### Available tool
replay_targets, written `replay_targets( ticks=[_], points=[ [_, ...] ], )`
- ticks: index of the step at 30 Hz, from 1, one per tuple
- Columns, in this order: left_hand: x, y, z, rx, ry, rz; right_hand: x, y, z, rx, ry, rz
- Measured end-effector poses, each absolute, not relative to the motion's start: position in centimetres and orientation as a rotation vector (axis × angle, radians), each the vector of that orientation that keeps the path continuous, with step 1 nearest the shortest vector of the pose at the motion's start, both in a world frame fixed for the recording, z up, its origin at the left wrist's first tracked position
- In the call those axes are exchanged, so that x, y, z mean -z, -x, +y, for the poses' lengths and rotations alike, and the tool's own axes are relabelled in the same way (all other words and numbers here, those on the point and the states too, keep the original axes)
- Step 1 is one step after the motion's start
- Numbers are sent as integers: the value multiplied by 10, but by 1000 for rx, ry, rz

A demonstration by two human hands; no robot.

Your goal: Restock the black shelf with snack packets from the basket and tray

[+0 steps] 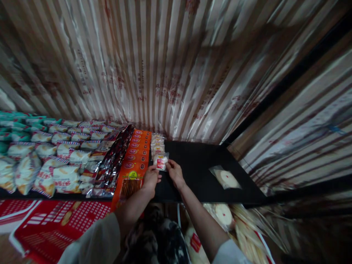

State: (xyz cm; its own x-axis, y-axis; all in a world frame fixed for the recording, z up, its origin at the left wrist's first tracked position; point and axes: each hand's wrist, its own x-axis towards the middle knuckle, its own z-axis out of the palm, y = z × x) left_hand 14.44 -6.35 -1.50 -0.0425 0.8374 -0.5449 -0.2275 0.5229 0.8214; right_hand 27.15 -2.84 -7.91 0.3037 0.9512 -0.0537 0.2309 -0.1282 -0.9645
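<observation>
A small clear packet with white contents and a red label [161, 162] is pinched between my two hands over the black shelf [192, 168]. My left hand [151, 178] grips its left lower edge, fingers closed. On its right edge, the fingers of my right hand [175, 172] are closed too. Behind it, similar small packets [157, 141] form a row running toward the back. Just left of that row lie orange snack packs [135, 156], overlapping one another.
White snack bags [66, 178], dark shiny packs [118, 157] and green bags [16, 126] fill the shelf's left. A clear bag with a round white item [227, 178] lies at the right. Below stand a red basket [57, 227] and bagged goods [244, 234]. Striped sheeting [165, 66] hangs behind.
</observation>
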Motion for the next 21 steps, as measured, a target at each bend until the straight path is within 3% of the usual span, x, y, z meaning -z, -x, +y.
replay_targets(
  ticks=[11,21],
  points=[
    [24,-143,-37,-948,-599,1365,76,-266,-16,-613,1883,-1250],
    [27,-146,-37,-964,-607,1374,68,-260,-15,-530,2045,-1352]
  ],
)
